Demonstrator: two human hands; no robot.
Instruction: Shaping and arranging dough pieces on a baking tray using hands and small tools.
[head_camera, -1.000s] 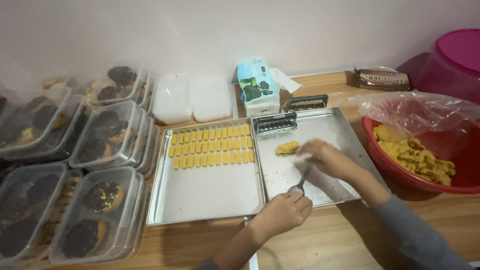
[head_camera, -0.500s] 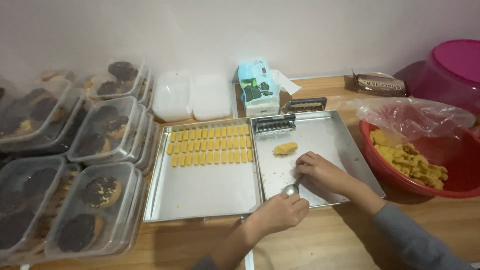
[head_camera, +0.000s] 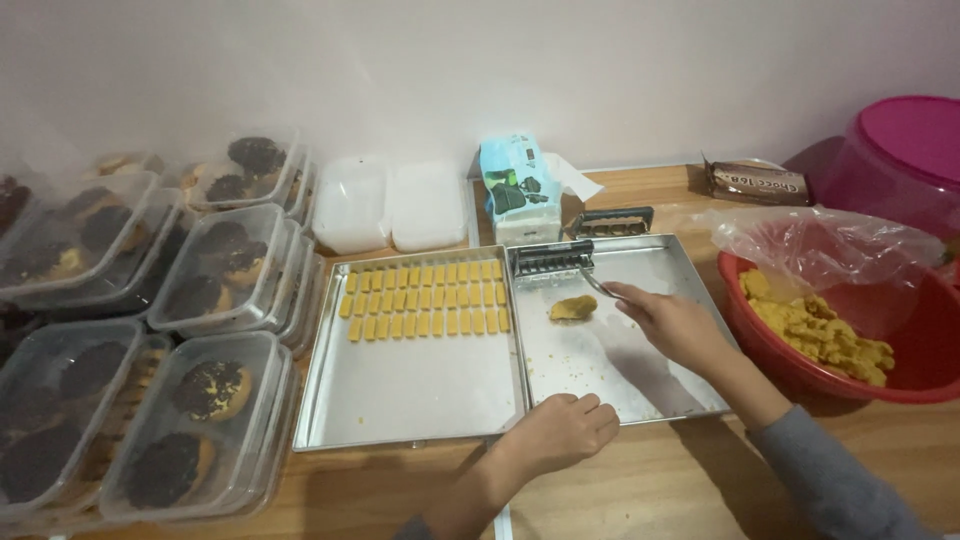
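Note:
My right hand (head_camera: 675, 325) holds a thin metal utensil (head_camera: 600, 288) over the right metal tray (head_camera: 680, 400), its tip close to a lump of yellow dough (head_camera: 572, 308). A comb-like metal cutter (head_camera: 552, 258) lies at the far end of that tray. My left hand (head_camera: 560, 432) rests closed on the near edge where the two trays meet. The left tray (head_camera: 400, 400) carries rows of small yellow dough pieces (head_camera: 425, 298) at its far end.
A red bowl of yellow dough lumps (head_camera: 820, 335), lined with clear plastic, stands at the right, a pink tub (head_camera: 900, 150) behind it. Stacked clear boxes of dark-topped pastries (head_camera: 200, 300) fill the left. White containers (head_camera: 390, 205), a blue packet (head_camera: 515, 185) and a brown wrapper (head_camera: 755, 183) line the back.
My right hand has moved from the near part of the right tray up toward the dough lump, carrying the utensil. My left hand stays at the tray edge.

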